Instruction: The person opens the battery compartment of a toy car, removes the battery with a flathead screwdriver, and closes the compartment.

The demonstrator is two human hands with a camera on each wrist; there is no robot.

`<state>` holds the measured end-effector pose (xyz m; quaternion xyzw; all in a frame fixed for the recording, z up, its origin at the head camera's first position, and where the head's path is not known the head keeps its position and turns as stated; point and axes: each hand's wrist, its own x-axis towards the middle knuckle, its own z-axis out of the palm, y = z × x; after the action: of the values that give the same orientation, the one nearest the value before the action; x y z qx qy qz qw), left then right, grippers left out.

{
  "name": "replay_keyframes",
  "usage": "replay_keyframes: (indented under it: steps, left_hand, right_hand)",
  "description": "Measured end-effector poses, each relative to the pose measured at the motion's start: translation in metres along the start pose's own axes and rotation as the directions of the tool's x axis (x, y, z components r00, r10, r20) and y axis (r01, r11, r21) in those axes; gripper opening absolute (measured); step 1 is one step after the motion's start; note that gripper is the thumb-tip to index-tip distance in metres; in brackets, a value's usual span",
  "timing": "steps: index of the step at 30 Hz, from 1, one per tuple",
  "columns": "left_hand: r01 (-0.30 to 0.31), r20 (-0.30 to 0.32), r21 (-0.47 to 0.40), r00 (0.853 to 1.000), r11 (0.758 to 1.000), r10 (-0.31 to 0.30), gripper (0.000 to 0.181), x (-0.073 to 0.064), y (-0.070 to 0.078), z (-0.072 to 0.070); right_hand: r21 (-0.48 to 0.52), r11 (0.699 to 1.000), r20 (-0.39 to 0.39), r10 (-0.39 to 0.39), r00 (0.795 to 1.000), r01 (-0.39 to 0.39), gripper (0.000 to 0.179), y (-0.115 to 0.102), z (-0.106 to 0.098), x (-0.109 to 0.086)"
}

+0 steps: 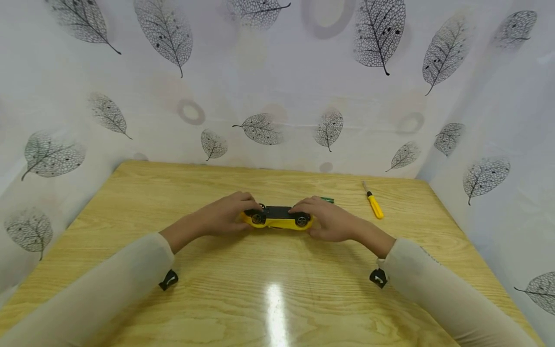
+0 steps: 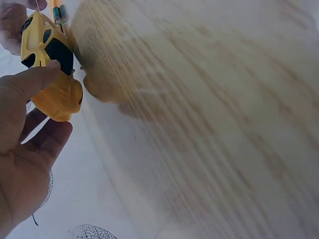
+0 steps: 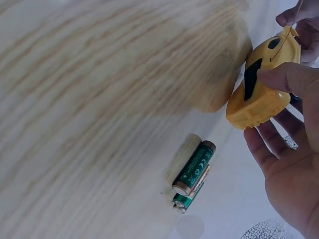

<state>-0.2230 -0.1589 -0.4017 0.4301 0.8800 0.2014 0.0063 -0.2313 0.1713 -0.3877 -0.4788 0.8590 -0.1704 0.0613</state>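
A yellow toy car (image 1: 277,223) is held between both hands over the middle of the table, its black underside and two of its wheels showing in the head view. The left hand (image 1: 227,213) grips one end of the car. At the opposite end, the right hand (image 1: 333,220) holds it with fingers over the black base. Seen from the left wrist, the left thumb presses the yellow body (image 2: 57,99) beside a dark window. From the right wrist, the right thumb lies on the car's yellow side (image 3: 264,103), with fingertips under its end.
Green batteries (image 3: 193,169) lie side by side on the table, partly hidden behind the right hand in the head view. Farther right lies a screwdriver (image 1: 375,207) with a yellow handle. A leaf-patterned sheet (image 1: 269,96) hangs behind the wooden table (image 1: 243,289).
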Motion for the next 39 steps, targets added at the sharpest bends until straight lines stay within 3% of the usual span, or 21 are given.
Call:
replay_keyframes:
  steps: [6,12,24,29,39]
  left_hand:
    - [0.002,0.005,-0.032,1.000,0.999,-0.002,0.048,0.000,-0.002,0.000]
    - [0.026,-0.005,-0.084,1.000,0.996,-0.026,0.046,-0.001,-0.004,0.000]
    - [0.051,-0.031,-0.205,0.998,0.977,-0.059,0.042,-0.001,-0.012,-0.001]
    - [0.072,-0.038,-0.295,0.995,0.953,-0.087,0.040,-0.002,-0.017,-0.002]
    - [0.124,-0.047,-0.465,0.985,0.877,-0.165,0.033,-0.003,-0.025,-0.003]
  right_hand:
    - [0.087,0.996,0.007,0.027,1.000,-0.027,0.056,0.002,-0.003,0.000]
    - [0.111,0.993,0.007,0.034,0.999,-0.034,0.055,0.003,-0.004,0.001]
    - [0.161,0.987,-0.046,-0.011,0.999,0.019,0.054,0.011,-0.005,0.001]
    - [0.206,0.978,-0.056,0.008,0.998,0.004,0.053,0.016,-0.005,0.000]
    - [0.327,0.943,-0.061,0.086,0.994,-0.062,0.051,0.023,-0.004,-0.003]
